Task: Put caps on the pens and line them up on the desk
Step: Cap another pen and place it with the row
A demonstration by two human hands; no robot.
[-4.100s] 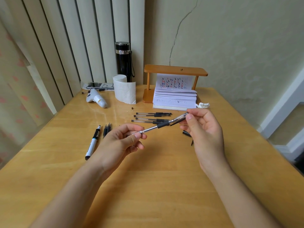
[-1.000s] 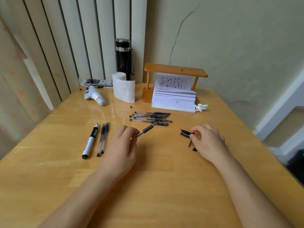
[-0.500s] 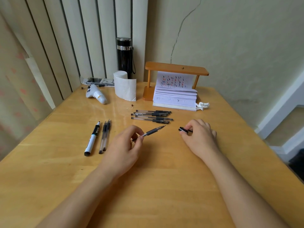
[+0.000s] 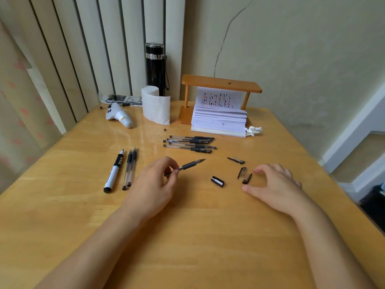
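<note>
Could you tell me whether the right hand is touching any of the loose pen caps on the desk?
Apart. The head view shows the right hand open, with bare desk visible between its fingertips and the nearest pen caps.

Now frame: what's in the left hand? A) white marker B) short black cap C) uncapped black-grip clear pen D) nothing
C: the left hand pinches an uncapped black-grip clear pen, bare tip pointing away to the right; the short black cap lies on the wooden desk.
</note>
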